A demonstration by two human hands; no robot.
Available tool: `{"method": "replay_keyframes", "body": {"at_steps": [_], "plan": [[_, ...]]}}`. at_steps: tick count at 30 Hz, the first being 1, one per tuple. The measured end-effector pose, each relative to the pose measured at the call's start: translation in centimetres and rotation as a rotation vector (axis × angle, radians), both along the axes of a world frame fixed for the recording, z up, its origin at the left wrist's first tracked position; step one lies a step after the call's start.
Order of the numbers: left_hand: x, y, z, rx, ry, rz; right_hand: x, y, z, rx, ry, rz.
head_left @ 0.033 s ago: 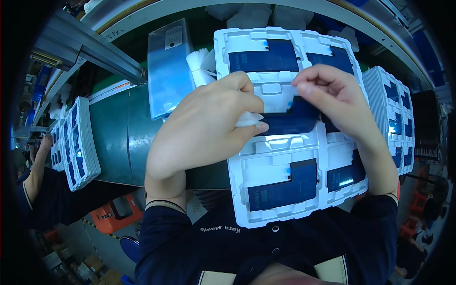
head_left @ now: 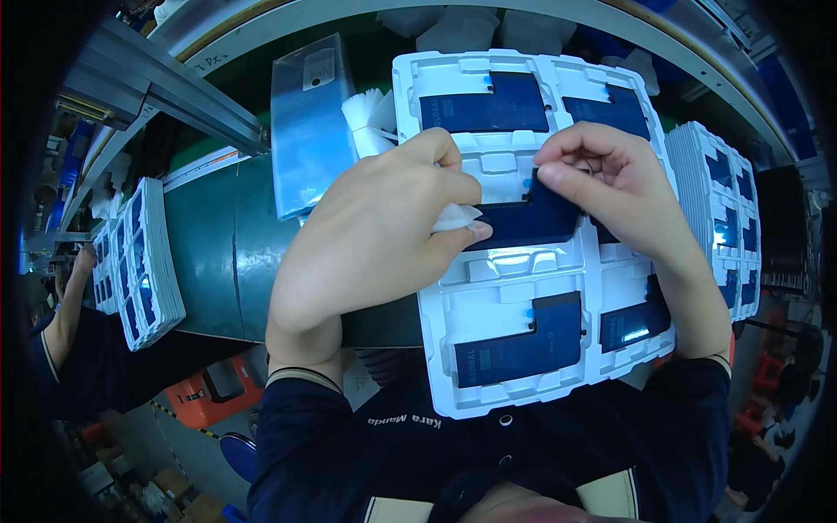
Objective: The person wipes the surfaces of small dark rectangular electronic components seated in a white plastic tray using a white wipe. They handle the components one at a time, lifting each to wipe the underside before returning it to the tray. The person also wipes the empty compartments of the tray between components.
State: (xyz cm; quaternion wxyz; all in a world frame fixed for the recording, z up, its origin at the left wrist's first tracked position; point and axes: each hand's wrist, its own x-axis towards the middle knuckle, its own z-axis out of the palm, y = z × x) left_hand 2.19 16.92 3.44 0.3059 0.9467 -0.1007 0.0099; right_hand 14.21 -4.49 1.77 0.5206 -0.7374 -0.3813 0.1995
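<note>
A white moulded tray (head_left: 501, 401) lies in front of me, its pockets holding flat, dark, L-shaped battery packs. Over the middle pocket, my left hand (head_left: 384, 222) is closed on a crumpled white wipe (head_left: 455, 218), its fingertips at the left end of one battery (head_left: 523, 224). My right hand (head_left: 610, 179) pinches that battery's raised upper corner between thumb and finger; the exact contact is partly hidden. A small blue tab shows beside the corner. Another battery (head_left: 519, 340) sits in the near left pocket, and one (head_left: 488, 103) in the far left pocket.
Left of the tray lie a clear bluish plastic bag (head_left: 314, 131) and a bundle of white wipes (head_left: 370, 113) on the dark green bench (head_left: 209, 253). Stacked trays stand at right (head_left: 697, 166) and left (head_left: 161, 296). Another person's arm (head_left: 74, 301) is at far left; an orange stool (head_left: 214, 397) stands below.
The battery's upper corner has shifted slightly left and up, to the right thumb tip. My left hand has barely moved.
</note>
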Motion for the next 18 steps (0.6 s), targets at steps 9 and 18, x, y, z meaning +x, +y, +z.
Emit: {"method": "replay_keyframes", "body": {"at_steps": [9,18], "plan": [[0.9,0.7,-0.3,-0.102,-0.359,-0.04,0.3,0.2,0.5,-0.141,-0.35,0.006],[1.6,2.4,0.4,-0.702,-0.397,0.206,-1.0,0.7,0.8,-0.199,-0.615,0.006]]}}
